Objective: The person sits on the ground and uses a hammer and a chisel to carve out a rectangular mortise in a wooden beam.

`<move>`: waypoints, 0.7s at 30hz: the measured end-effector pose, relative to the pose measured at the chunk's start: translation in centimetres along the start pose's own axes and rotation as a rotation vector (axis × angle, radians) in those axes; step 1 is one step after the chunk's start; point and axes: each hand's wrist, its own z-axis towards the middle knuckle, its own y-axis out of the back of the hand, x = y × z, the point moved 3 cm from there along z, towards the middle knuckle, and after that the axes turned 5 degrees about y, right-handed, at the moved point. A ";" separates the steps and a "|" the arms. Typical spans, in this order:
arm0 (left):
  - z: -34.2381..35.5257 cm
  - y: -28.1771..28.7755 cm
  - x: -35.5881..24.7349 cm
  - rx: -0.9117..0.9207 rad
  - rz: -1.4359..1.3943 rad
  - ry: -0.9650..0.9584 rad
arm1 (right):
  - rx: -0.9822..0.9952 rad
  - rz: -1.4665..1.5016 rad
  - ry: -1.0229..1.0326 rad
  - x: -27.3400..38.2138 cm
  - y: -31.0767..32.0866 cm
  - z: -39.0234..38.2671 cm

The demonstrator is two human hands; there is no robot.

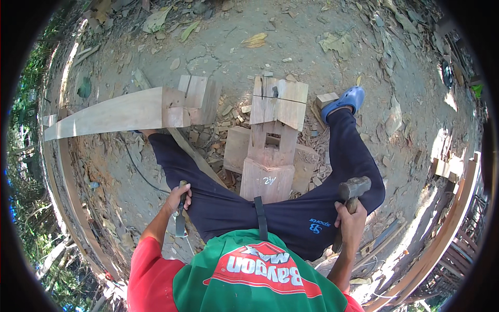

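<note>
My left hand is closed around the handle of a chisel, whose flat metal blade points back toward me beside my left thigh. In my right hand is a hammer, gripped by its wooden handle, with the heavy steel head up near my right knee. A thick wooden beam runs away from me between my legs. It has a rectangular mortise cut into it and a wider block-like end with dark lines. Both tools are held apart from the beam.
To the left lies a long sawn timber with a notched end, against another block. Wood chips and offcuts litter the dirt around the beam. A small block sits by my blue clog. Long boards curve along the right.
</note>
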 end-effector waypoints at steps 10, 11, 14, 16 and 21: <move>-0.1 0.2 -0.1 0.000 0.013 0.032 | -0.005 0.017 -0.023 -0.1 0.1 0.1; 0.1 0.3 -0.1 0.003 0.018 0.028 | -0.004 0.017 -0.017 -0.1 0.1 0.2; 0.3 0.2 0.1 0.004 0.019 0.036 | -0.003 0.008 -0.012 0.1 0.2 0.1; 0.4 0.0 0.0 0.000 0.003 0.031 | 0.001 0.007 -0.002 0.1 0.2 0.1; 0.3 0.2 0.3 0.007 0.000 -0.013 | 0.007 0.003 0.027 -0.4 -0.1 0.2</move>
